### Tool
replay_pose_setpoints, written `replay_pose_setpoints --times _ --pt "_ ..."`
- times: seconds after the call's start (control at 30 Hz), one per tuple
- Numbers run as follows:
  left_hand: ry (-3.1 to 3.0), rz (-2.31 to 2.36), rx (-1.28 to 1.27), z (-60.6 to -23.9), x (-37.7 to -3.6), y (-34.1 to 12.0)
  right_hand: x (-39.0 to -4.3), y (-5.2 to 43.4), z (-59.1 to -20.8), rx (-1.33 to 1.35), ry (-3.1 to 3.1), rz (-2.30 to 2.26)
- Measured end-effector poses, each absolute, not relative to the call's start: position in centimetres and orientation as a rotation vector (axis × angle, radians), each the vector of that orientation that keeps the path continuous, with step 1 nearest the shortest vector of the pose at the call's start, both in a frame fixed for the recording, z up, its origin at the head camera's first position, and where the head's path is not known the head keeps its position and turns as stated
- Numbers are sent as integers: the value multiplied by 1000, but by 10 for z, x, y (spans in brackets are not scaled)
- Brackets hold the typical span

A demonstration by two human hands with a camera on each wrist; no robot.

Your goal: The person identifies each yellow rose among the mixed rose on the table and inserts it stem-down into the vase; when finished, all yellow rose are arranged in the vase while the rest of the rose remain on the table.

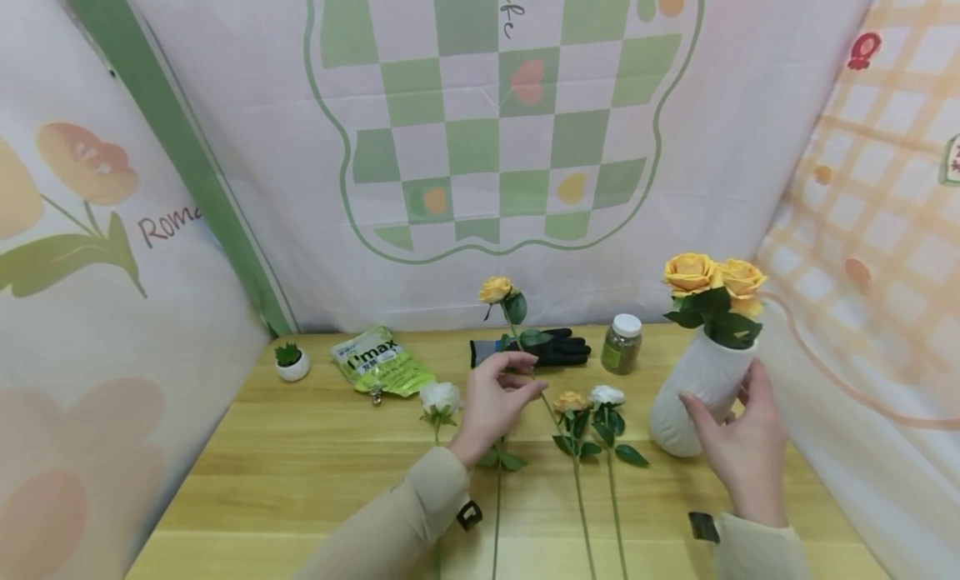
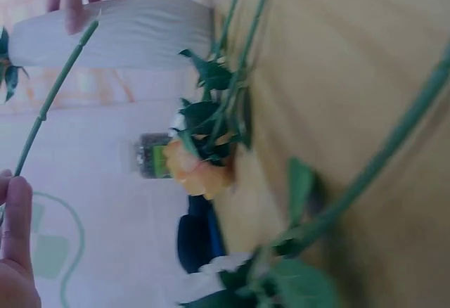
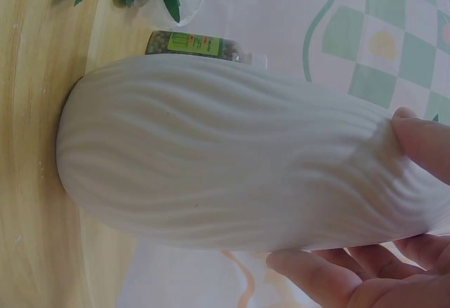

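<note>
My left hand [image 1: 498, 405] pinches the green stem of a yellow rose [image 1: 497, 290] between thumb and fingers. Its bloom points up and away; in the left wrist view the cut end of the stem [image 2: 53, 100] points toward the vase, apart from it in the head view. With fingers and thumb around its side, my right hand [image 1: 746, 451] holds a ribbed white vase [image 1: 690, 401], tilted to the right. Yellow roses [image 1: 692, 274] with dark leaves stand in the vase mouth. Its base appears to touch the table in the right wrist view.
On the wooden table [image 1: 247, 480] lie a white rose [image 1: 440, 398], a yellow rose [image 1: 572, 402] and another white rose [image 1: 606, 395]. Behind them are a black glove [image 1: 562, 348], a lidded jar [image 1: 622, 347], a green-white packet [image 1: 382, 362] and a small potted plant [image 1: 292, 363].
</note>
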State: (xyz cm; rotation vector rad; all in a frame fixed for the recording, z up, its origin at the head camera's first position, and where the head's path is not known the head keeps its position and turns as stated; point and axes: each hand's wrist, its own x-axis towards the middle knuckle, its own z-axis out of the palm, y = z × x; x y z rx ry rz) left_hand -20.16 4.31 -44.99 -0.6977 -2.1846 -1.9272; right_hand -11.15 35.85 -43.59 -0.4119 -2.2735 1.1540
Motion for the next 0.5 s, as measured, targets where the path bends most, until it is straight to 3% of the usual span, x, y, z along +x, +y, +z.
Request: replay_pose_setpoints --times 0.5 --pt "-1936 -1852 -858 -398 -217 67 -112 360 -438 -409 -2267 1150"
